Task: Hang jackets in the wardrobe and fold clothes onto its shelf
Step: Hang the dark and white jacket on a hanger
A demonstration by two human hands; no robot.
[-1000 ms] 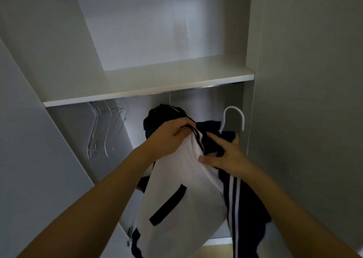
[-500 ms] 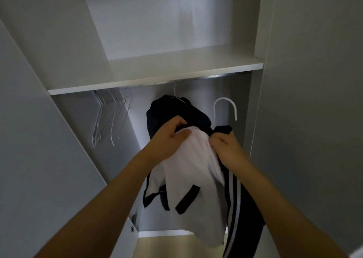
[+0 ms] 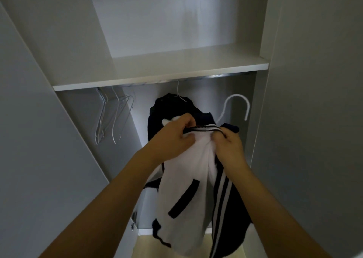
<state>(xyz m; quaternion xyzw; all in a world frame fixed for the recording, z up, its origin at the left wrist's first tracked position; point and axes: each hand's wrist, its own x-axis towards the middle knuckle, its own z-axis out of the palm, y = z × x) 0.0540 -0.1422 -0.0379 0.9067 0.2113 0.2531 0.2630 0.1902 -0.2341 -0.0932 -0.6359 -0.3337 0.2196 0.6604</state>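
Wardrobe (image 3: 306, 120) open, seen from in front and slightly below its shelf (image 3: 161, 75). Shelf is a white board spanning the full width; its top surface shows bare white.

Below the shelf, a metal rail (image 3: 225, 75) runs just under the front edge. On the rail toward the left wall: a cluster of thin wire hangers (image 3: 114, 118), hanging bare, close together. Near the middle of the rail: a dark jacket (image 3: 169, 108) on a wire hook, already hung.

In front of the dark jacket, a white-and-navy jacket (image 3: 184, 195) is held up below rail height. White body with a dark pocket slash, navy sleeve with white stripes on the right side. Its striped collar is stretched between the two hands. A white hanger hook (image 3: 238, 105) rises from the collar area, toward the right wall, not on the rail.

Left hand (image 3: 172, 138): fingers curled, gripping the collar's left end.
Right hand (image 3: 229, 142): fingers curled, pinching the collar's right end and bunched white cloth.

Jacket hem hangs down toward the pale floor (image 3: 145, 246) at the wardrobe base.
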